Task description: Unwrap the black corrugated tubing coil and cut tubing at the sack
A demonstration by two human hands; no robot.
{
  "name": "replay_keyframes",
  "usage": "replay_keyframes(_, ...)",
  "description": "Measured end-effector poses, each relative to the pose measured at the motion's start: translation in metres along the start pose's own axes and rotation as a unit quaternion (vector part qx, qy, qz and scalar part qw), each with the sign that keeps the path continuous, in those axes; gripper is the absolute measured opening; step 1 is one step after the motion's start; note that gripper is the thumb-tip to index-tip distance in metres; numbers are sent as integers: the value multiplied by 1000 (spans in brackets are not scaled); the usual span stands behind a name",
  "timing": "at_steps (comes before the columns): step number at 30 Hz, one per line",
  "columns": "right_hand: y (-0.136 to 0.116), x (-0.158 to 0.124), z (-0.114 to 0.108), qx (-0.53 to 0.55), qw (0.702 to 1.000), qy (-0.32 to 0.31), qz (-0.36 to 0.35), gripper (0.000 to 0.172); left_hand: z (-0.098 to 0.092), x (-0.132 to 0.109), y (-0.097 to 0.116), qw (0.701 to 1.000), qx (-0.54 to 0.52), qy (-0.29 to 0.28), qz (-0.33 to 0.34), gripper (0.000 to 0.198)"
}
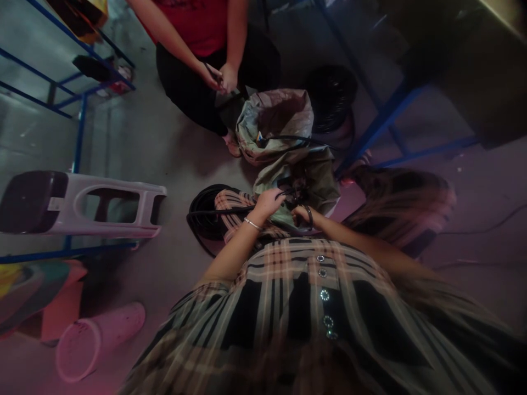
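Observation:
My left hand point(269, 202), with a thin bracelet at its wrist, has its fingers closed around a black cable at the near edge of an open sack point(327, 178). Close by on the right is my right hand point(302, 215), its fingers bent together near the same sack; what they hold is too small to make out. Small dark pieces point(298, 189) lie in the sack's mouth. A coil of black cable point(206, 211) rests beside my knee on the left.
Opposite sits a person in a red top point(193, 24), hands together. A second sack point(275, 109) stands between us, a black coil point(331, 96) behind it. A stool point(107, 203) and pink bucket point(101, 340) lie left; blue frames point(382, 123) flank both sides.

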State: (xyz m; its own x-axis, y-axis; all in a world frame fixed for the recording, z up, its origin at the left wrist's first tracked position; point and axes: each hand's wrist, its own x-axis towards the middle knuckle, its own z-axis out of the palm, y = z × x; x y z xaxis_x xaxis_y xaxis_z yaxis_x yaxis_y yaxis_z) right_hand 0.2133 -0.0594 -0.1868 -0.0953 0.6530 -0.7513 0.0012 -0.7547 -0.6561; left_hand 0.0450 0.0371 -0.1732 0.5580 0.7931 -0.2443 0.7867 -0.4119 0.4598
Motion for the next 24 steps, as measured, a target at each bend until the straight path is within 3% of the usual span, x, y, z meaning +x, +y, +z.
replay_keyframes(8, 1, -1, -1, -3, 1000, -1, -17, 27, -2, 0, 0, 1000, 10, -7, 16, 25)
replay_keyframes(13, 6, 5, -2, -6, 1000, 5, 20, 21, -3, -1, -3, 1000, 4, 3, 12, 25)
replay_keyframes(24, 12, 11, -4, 2, 1000, -1, 15, 21, -5, -2, -5, 1000, 2, -6, 20, 25)
